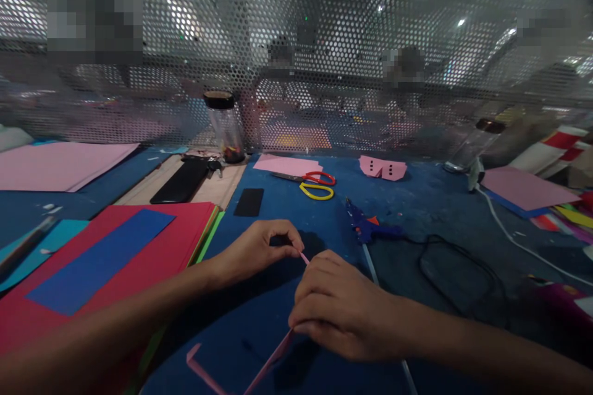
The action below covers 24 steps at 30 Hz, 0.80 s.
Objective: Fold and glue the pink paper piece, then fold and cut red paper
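Note:
A narrow pink paper strip (pixel 272 359) runs through both hands over the blue table. My left hand (pixel 259 250) pinches one end between thumb and forefinger. Beside it, my right hand (pixel 340 305) is closed round the strip a little further along. From under the right hand the strip hangs toward the bottom edge, where a bent pink length turns up at the left. Part of it is out of view. A blue glue gun (pixel 370 227) lies behind my right hand. Scissors (pixel 319 184) with red and yellow handles rest beyond my left hand, near a small black card (pixel 249 202).
Red paper sheets (pixel 185 241) with a blue strip (pixel 102 259) lie left. Behind are a phone (pixel 180 180), a clear jar (pixel 227 129), pink paper (pixel 287 165) and a folded pink piece (pixel 382 168). A perforated metal screen (pixel 324 24) rises behind; a black cord (pixel 456 244) curls right.

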Available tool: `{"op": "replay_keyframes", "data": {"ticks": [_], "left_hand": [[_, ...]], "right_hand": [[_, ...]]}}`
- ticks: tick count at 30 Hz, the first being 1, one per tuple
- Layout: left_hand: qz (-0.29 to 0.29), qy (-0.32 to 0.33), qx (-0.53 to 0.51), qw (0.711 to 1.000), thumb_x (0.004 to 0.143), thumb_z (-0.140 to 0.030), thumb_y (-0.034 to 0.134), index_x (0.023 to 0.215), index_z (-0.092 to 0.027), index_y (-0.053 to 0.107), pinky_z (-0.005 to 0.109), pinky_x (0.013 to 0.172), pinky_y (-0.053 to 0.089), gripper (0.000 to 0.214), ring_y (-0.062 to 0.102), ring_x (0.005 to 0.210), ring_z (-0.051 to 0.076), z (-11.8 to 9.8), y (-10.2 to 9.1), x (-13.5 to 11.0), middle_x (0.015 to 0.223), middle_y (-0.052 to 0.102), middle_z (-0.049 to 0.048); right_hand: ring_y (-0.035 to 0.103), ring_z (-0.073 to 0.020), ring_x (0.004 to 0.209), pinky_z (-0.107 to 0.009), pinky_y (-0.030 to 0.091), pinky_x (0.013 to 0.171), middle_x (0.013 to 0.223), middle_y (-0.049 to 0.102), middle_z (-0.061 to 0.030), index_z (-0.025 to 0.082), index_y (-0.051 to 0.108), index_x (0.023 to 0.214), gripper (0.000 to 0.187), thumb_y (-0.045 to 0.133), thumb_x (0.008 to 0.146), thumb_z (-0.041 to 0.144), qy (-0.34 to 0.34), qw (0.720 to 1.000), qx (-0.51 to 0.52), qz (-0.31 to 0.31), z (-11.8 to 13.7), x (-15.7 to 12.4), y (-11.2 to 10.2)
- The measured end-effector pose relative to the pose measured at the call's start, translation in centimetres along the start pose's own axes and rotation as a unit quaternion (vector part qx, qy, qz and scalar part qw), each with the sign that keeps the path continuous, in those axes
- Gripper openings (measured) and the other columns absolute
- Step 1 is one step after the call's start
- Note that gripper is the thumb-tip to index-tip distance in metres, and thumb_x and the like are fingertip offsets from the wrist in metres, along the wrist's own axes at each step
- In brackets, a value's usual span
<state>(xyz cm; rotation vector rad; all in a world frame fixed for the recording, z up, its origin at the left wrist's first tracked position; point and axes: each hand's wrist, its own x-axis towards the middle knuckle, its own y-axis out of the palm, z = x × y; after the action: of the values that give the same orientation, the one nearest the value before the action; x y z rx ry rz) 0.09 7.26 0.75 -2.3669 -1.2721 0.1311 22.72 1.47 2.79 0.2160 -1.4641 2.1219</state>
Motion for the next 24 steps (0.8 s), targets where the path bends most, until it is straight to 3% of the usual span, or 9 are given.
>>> {"op": "replay_keyframes", "data": {"ticks": [11,24], "left_hand": [[0.009,0.056,0.030,0.998,0.095,-0.020,0.065,0.087,-0.019,0.072,0.027,0.081,0.048,0.010,0.066,0.086,0.015,-0.32,0.12,-0.27,0.090,0.070,0.0014],[0.025,0.037,0.032,0.998,0.092,-0.018,0.067,0.091,-0.020,0.074,0.030,0.085,0.051,0.007,0.069,0.090,0.017,-0.02,0.13,-0.22,0.093,0.074,0.0014]], "right_hand": [[0.059,-0.0147,0.092,-0.035,0.041,0.092,0.095,0.070,-0.0015,0.018,0.062,0.105,0.008,0.059,0.098,0.018,-0.012,1.000,0.000,-0.015,-0.12,0.01,0.17],[0.060,-0.0147,0.092,-0.035,0.041,0.093,0.094,0.070,-0.0020,0.017,0.064,0.105,0.009,0.059,0.098,0.017,-0.009,1.000,0.006,-0.020,-0.50,-0.05,0.32]]}}
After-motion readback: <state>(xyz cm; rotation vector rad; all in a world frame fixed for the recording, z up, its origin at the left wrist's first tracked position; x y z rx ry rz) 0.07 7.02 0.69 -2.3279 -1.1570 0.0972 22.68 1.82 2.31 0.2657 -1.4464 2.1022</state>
